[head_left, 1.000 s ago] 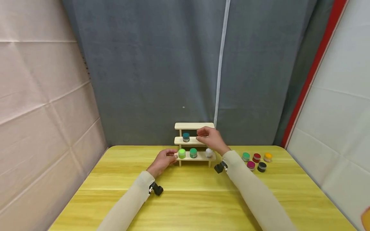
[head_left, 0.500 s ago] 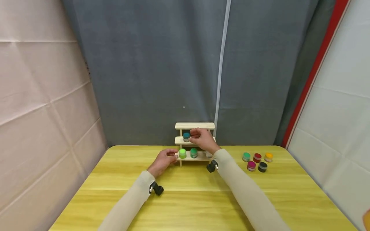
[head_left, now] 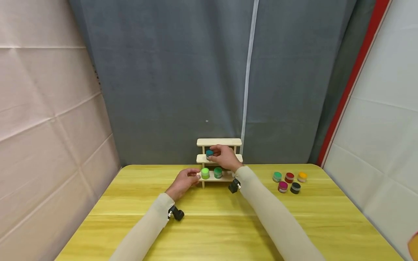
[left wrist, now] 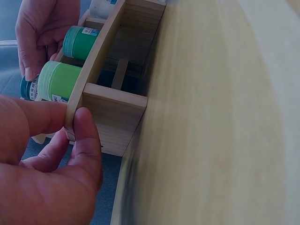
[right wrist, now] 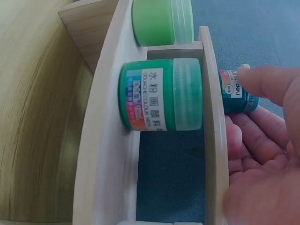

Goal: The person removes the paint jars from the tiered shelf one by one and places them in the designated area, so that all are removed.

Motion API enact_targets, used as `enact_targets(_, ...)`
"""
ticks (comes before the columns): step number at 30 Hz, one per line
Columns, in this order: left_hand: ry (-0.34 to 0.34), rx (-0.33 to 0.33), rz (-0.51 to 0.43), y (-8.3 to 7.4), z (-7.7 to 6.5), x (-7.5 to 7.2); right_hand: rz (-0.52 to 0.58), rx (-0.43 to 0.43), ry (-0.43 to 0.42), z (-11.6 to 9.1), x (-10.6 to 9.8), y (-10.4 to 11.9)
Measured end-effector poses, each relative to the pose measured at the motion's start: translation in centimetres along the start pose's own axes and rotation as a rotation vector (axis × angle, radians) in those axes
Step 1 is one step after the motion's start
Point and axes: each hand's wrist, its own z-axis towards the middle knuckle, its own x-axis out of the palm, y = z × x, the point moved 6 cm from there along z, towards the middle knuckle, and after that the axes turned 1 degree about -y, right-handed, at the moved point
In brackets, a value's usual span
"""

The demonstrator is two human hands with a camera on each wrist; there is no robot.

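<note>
A three-tier wooden shelf (head_left: 219,142) stands at the back of the table. My left hand (head_left: 183,183) pinches the left end of its bottom tier between fingers and thumb, as the left wrist view shows. My right hand (head_left: 225,158) is at the middle tier, thumb and fingers around a teal paint jar (right wrist: 234,92), the thumb against its label. On the bottom tier stand a light green paint jar (head_left: 205,173) and a green paint jar (right wrist: 161,95). A white jar (left wrist: 101,8) shares that tier, mostly hidden by my right wrist in the head view.
Right of the shelf, several loose paint jars stand on the table: mint green (head_left: 277,177), red (head_left: 289,177), yellow (head_left: 302,177), magenta (head_left: 282,187) and black (head_left: 295,187). A grey curtain (head_left: 176,90) hangs close behind the shelf and the table's back edge.
My right hand has moved left along the middle tier, from its right part to the teal paint jar, and now grips it. My left hand has stayed on the shelf's end.
</note>
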Motion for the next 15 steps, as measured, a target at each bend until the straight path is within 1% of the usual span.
enact_targets(3,-0.001,-0.012,-0.013,0.0,0.0,0.0,0.003,-0.006,-0.006,0.0,-0.1,0.0)
enact_targets(10,-0.002,0.0,-0.003,-0.2,0.0,-0.1,0.024,-0.015,-0.006,-0.3,-0.6,-0.1)
enact_targets(15,-0.007,-0.004,-0.01,-0.1,-0.1,-0.1,0.042,-0.012,-0.002,-0.9,-1.2,-0.2)
